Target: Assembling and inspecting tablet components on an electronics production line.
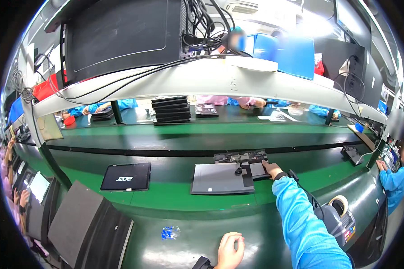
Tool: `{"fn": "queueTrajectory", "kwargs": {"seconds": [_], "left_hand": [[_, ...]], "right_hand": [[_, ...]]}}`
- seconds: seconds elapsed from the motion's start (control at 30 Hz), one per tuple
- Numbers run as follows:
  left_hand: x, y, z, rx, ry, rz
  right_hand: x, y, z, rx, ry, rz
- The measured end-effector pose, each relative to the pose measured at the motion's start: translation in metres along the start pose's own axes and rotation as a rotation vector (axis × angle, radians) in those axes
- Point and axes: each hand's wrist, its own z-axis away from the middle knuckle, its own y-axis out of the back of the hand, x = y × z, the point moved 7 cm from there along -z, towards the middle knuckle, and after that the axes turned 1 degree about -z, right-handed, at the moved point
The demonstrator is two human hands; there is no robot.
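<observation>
My right hand (272,170) reaches out over the bench and grips the right edge of an opened laptop base (240,156), whose dark inner parts are exposed. A flat grey laptop panel (215,179) lies in front of the base and overlaps part of it. A small black piece (239,171) rests at the panel's upper right. Close to the bench's near edge, my left hand (230,251) is curled, apart from the laptop parts; its palm is hidden, so I cannot see whether anything is inside. Left of it lies a small heap of blue bits (169,232).
A black laptop lid (125,177) lies at left, beyond stacked dark foam-like slabs (90,224). At right are a tape roll (339,205) and a dark device with coloured buttons (345,226). An overhead shelf (202,80) spans the bench; co-workers sit opposite and at both sides.
</observation>
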Motion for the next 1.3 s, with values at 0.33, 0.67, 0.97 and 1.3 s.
{"fn": "queueTrajectory", "kwargs": {"seconds": [0.33, 0.67, 0.97, 1.3], "left_hand": [[-0.011, 0.012, -0.003, 0.106, 0.007, 0.112], [0.03, 0.145, -0.057, 0.421, -0.066, -0.199], [-0.067, 0.078, -0.03, -0.351, 0.69, 0.186], [-0.079, 0.07, -0.021, -0.26, 0.759, 0.269]], "right_hand": [[0.015, -0.015, 0.082, -0.166, -0.144, -0.79], [0.075, 0.048, 0.254, -0.218, -0.143, -0.963], [0.128, 0.075, 0.302, -0.316, -0.168, -0.791], [0.068, 0.11, 0.315, 0.037, 0.203, -0.336]]}}
